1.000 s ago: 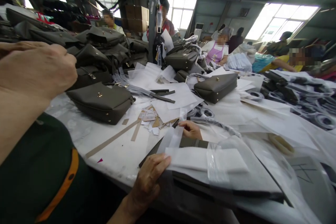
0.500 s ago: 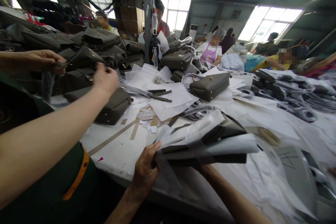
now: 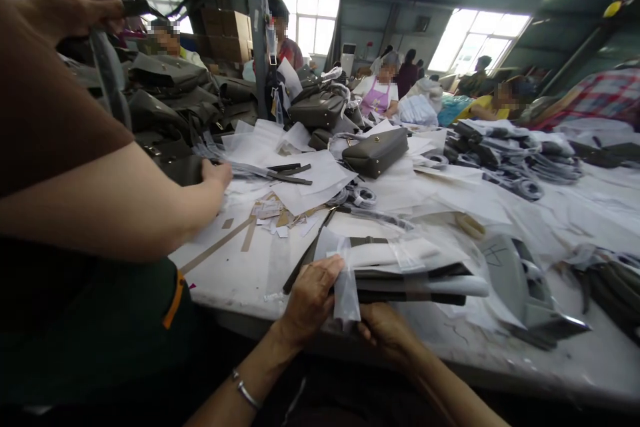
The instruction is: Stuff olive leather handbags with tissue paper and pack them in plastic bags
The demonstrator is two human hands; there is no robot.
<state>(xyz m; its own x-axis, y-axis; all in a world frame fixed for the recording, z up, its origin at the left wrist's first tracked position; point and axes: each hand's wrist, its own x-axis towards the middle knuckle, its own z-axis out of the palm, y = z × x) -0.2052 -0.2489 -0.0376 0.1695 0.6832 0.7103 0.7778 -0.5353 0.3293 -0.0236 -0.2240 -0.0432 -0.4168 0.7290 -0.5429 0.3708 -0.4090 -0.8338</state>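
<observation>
A dark grey-green handbag (image 3: 440, 272) lies at the table's front edge, layered with white wrapping sheet (image 3: 373, 253). My left hand (image 3: 313, 290) is closed on the handbag's left end, fingertips pressing near a clear plastic strip (image 3: 346, 297) that hangs over that end. Below the bag's lower edge, by the strip's bottom, my right hand (image 3: 387, 327) is closed with curled fingers; what it grips is hidden. A dark strap (image 3: 310, 255) runs from the bag's left end up across the table.
At left a co-worker's arm (image 3: 150, 197) reaches over the table, the other hand (image 3: 75, 7) raising a plastic-wrapped strap. A grey device (image 3: 505, 270) with black marks stands right of my bag. Behind are another handbag (image 3: 377, 152), paper scraps (image 3: 273, 210) and bag piles (image 3: 170, 73).
The view has turned right. The handbag now rests lower and flatter, with the clear strip over its left end. My right hand has come left from under it. The co-worker's far hand has risen.
</observation>
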